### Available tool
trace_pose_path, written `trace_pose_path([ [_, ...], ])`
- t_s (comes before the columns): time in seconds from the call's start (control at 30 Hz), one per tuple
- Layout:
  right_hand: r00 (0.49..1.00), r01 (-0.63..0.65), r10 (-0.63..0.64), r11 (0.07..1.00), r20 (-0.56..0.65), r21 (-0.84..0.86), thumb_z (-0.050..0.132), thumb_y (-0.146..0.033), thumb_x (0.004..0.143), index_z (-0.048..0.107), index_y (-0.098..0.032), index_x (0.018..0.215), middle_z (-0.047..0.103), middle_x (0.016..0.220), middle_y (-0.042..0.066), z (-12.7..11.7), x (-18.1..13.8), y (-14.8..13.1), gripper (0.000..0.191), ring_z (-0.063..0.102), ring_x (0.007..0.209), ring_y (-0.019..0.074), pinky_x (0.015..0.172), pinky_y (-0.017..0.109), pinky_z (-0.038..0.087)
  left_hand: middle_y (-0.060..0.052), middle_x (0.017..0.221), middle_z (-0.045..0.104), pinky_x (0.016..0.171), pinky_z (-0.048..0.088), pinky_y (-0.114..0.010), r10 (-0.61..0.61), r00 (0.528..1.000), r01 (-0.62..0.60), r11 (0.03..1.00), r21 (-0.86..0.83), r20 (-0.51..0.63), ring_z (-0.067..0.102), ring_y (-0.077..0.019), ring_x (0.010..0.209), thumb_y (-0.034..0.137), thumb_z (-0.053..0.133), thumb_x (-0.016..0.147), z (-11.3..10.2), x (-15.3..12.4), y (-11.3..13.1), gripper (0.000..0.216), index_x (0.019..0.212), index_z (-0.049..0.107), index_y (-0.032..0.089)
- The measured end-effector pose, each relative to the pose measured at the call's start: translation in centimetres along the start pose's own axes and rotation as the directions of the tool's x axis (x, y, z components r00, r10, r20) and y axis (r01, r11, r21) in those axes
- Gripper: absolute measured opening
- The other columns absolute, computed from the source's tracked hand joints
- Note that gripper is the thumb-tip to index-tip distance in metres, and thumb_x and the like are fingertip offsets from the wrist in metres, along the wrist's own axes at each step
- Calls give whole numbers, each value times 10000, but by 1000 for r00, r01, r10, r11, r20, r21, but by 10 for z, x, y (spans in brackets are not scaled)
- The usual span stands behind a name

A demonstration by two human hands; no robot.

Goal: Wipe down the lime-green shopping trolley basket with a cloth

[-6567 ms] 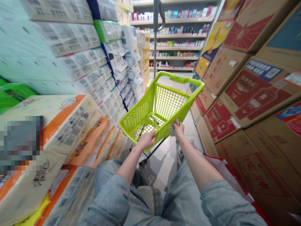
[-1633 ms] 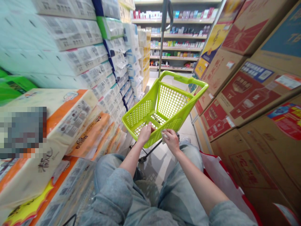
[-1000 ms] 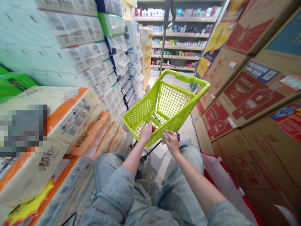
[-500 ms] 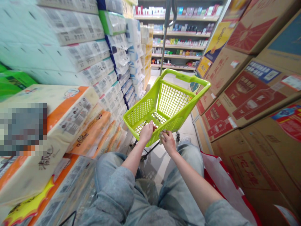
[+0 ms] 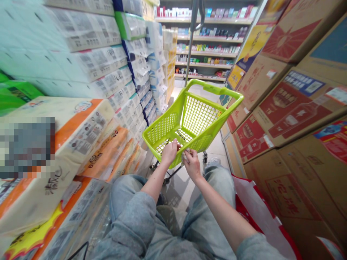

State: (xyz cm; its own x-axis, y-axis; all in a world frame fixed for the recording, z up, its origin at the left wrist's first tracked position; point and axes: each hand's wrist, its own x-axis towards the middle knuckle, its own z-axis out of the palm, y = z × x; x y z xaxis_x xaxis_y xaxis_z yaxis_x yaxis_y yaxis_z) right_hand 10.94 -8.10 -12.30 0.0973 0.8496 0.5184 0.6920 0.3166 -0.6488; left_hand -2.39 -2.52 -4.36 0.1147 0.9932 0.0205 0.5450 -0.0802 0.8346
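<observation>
A lime-green plastic shopping cart point(image 5: 199, 113) with a lattice basket stands just ahead of my knees, its handle on the far side. My left hand point(image 5: 169, 153) is at the basket's near rim, fingers curled over it and partly hidden. Close to its right, my right hand point(image 5: 192, 162) is closed in a pinch against the outside of the same rim. Something small and pale may be between those fingertips; it is too small to name. Through the lattice, the basket floor shows.
Stacked tissue packs point(image 5: 105, 61) line the left side, with an orange and cream pack point(image 5: 94, 126) close by. Cardboard cartons point(image 5: 295, 104) are piled on the right. A red and white bag point(image 5: 260, 206) lies by my right leg. Stocked shelves point(image 5: 208, 43) and a metal pole point(image 5: 189, 54) stand ahead.
My right hand has shifted slightly left along the rim, and the pale scrap under its fingers shows less. My left hand and the cart have hardly moved.
</observation>
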Motion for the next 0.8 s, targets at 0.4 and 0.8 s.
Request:
trace_pose_path([
  [0.4,999,-26,27,999,-21,26,487,-145,804,630,-259,1156,522,1110,90,1,-16,10,396,552,1040,207,898,357,502,-66,677,687,643,432,-278,0,1000,0,1000,-24,-16,629,-183,672,502,151,938,-1,-1,3,676,708,689,162],
  [0.8,995,6,-6,1000,96,6,517,-120,772,661,-252,1088,535,1070,78,-3,-19,12,372,568,964,195,843,329,518,-56,668,683,646,423,-276,16,999,-16,1000,-7,-34,629,-181,675,487,162,944,-2,-2,2,660,712,691,166],
])
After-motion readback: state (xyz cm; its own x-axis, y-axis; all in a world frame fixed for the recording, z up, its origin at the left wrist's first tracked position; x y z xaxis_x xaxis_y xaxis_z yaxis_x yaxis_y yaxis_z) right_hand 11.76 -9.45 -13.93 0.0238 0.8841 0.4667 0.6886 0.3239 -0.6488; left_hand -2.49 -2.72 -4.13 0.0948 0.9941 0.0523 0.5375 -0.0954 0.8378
